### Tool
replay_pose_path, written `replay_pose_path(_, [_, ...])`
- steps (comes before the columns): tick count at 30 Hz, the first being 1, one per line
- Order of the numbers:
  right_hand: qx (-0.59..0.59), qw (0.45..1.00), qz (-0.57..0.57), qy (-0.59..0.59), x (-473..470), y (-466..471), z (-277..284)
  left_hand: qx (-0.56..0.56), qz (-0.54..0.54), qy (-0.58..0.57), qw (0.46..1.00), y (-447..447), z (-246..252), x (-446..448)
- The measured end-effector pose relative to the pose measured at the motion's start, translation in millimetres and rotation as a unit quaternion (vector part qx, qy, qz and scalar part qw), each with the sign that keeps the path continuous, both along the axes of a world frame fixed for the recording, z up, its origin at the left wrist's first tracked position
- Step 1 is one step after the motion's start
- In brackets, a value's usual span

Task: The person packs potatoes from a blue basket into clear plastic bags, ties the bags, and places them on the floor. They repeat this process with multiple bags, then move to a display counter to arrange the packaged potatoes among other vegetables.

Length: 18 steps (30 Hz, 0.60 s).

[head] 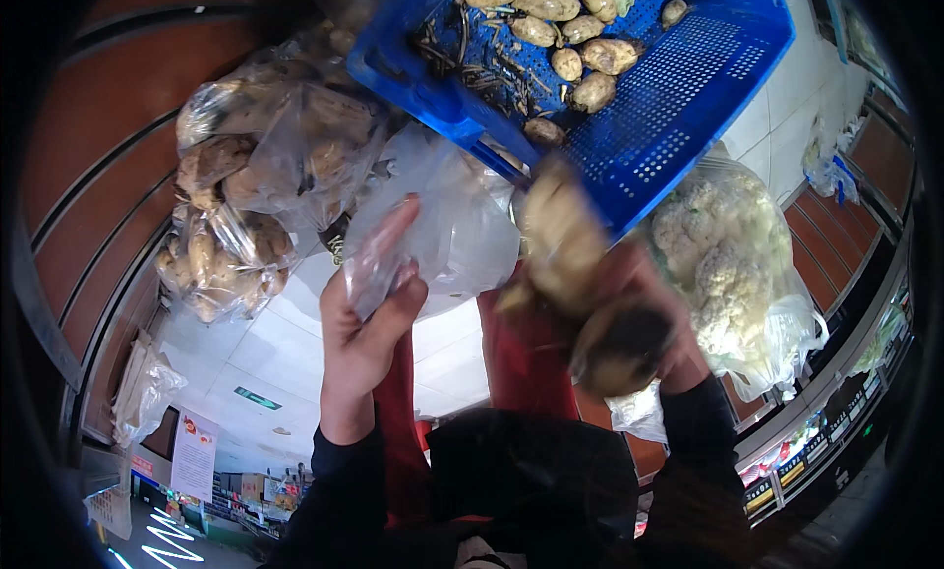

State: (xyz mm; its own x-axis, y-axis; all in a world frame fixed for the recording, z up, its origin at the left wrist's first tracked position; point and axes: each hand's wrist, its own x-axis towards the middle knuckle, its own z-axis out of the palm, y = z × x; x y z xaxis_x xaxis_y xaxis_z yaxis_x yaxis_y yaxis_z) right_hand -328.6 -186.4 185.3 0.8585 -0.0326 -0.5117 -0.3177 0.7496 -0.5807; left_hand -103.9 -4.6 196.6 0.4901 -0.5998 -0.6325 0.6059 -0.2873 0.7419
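My left hand (380, 303) has its fingers inside or behind the film of a clear plastic bag (464, 230), the thumb pressed on the outside. Blurred by motion, my right hand (649, 303) grips a lotus root (564, 237) whose rounded segments lean up towards the bag; its dark end (623, 348) hangs below the fingers. Above both hands, a tilted blue perforated plastic crate (664, 104) holds several loose lotus root segments (546, 5) with dark debris among them. The crate's near corner is close to the root. Part of the bag's mouth cannot be made out.
Clear bags of lotus roots (221, 252) are piled at the left. A bag of cauliflower (723, 252) stands right of my right hand. Brown slatted shelving (96, 148) rises at the left, and a display shelf edge (789, 458) runs along the lower right.
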Motion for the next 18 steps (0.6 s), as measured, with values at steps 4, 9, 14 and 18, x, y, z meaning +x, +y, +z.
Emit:
replay_pose_path(4, [0.121,0.989,-0.015,-0.078,20,71,-25,0.009,-0.098,0.000,0.995,4,24,4])
replay_pose_path(9, [0.174,0.960,-0.152,0.159,58,88,-81,0.023,-0.309,-0.076,0.948,32,39,-12])
replay_pose_path(14, [-0.051,0.938,-0.191,0.286,76,112,-135,-0.032,-0.178,0.036,0.983,46,42,-40])
replay_pose_path(18, [-0.293,0.928,-0.035,0.228,48,93,-117,0.026,0.045,0.130,0.990,40,44,-36])
